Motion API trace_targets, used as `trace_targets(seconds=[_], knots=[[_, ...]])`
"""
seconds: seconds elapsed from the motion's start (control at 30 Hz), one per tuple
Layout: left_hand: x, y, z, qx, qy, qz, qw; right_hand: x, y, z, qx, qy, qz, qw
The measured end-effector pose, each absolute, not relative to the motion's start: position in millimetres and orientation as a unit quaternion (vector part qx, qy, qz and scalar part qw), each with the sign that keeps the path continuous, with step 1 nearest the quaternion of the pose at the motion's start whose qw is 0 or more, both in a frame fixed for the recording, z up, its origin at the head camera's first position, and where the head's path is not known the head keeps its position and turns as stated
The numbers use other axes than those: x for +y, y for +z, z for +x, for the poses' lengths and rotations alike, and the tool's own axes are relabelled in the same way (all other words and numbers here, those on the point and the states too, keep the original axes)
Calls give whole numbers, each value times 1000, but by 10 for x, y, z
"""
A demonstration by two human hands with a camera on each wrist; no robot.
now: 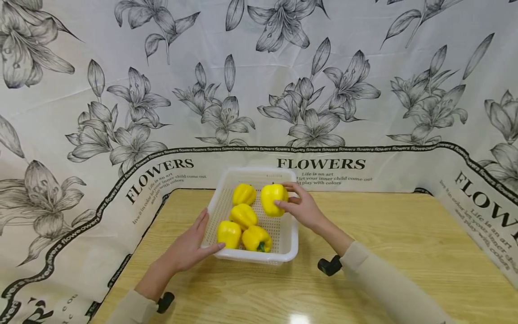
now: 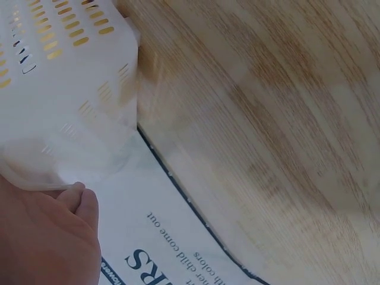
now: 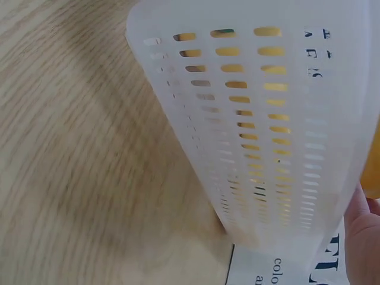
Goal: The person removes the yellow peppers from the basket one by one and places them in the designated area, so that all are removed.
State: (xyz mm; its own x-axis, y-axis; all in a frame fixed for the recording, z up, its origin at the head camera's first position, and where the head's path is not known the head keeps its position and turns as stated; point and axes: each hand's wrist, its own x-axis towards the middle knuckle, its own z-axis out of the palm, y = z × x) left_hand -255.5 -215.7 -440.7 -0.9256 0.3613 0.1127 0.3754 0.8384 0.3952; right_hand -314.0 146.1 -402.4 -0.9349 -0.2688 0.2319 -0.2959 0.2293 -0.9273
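Note:
A white slotted plastic basket (image 1: 293, 238) holds several yellow bell peppers (image 1: 243, 216) at its left and near side. My left hand (image 1: 184, 247) grips the basket's near left corner, thumb along the rim and fingers on the outer left side. In the left wrist view, curled fingertips of that hand (image 2: 50, 237) meet the rim of the basket (image 2: 65, 130). Over the basket's right side, my right hand (image 1: 303, 207) pinches another yellow bell pepper (image 1: 271, 199) between thumb and fingers. Part of that pepper (image 3: 372, 169) shows past the basket wall (image 3: 329, 178) in the right wrist view.
The basket is at a light wooden table (image 1: 388, 252). Behind and to the left hangs a white cloth (image 1: 251, 166) printed with lilies and lettering, its dark border along the table's back edge. Black straps (image 1: 329, 265) sit at both wrists.

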Motion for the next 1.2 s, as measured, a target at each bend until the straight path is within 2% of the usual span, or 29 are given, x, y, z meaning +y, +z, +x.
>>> trace_targets(seconds=[0.7,1.2], knots=[[-2141,-4373,-2541,-960,-207,-186,12,2148,-3913,-3216,-824,546,142,48],[-2143,-4386,-2534,-959,-217,-185,4,2478,-4175,-3353,-834,540,99,47]])
